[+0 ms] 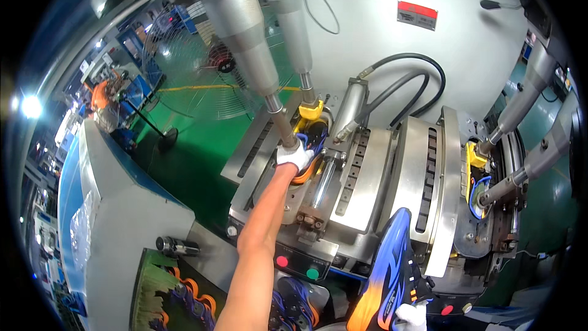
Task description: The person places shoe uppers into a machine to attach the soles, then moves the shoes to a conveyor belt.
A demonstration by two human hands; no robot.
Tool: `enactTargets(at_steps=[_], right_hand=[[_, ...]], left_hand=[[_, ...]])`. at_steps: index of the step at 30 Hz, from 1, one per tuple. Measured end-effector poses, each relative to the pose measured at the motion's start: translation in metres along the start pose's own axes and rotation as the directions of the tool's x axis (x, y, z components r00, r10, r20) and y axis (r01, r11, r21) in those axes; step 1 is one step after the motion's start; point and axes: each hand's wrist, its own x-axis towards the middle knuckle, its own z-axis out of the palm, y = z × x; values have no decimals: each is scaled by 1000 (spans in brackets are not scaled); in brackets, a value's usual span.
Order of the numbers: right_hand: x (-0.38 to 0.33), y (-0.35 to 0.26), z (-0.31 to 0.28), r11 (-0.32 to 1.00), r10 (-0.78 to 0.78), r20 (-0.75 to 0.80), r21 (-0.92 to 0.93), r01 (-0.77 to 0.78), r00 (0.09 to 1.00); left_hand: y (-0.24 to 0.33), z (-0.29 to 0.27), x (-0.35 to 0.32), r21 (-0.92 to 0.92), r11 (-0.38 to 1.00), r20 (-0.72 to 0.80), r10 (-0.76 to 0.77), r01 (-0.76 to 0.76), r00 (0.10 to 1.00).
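My left hand point(295, 157), in a white glove, reaches into the left station of a metal press. It is closed on the orange end of a dark shoe point(316, 133) with blue trim, which sits under the press rods. One rod hides part of the fingers. Low in the view, my right hand point(411, 317), also gloved in white, grips another shoe point(387, 270), tilted up with its blue-to-orange sole showing. Only part of that hand is in view; the lower edge cuts it off.
The right station holds a shoe point(476, 193) under two rods point(527, 92). Red point(282, 261) and green point(312, 273) buttons line the machine's front. More shoes point(297, 300) lie below, with several in a green-lined tray point(147, 282). A fan point(222, 61) and a person point(104, 101) are behind.
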Motion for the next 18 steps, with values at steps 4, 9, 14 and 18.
enactTargets(at_steps=[4, 9, 14, 18], right_hand=[[4, 11, -9, 992, -45, 69, 118, 36, 997], [5, -16, 35, 995, -9, 94, 99, 0, 996], [74, -15, 131, 931, -74, 195, 364, -2, 978], [192, -41, 253, 967, -120, 441, 256, 3, 889]], left_hand=[[14, -31, -20, 38, 999, -106, 2, 2, 994], [0, -77, -62, -231, 968, -159, -135, 96, 978], [-23, -169, -200, -577, 816, -358, -205, -42, 911], [-77, -175, -330, -583, 791, -287, -416, 188, 863]])
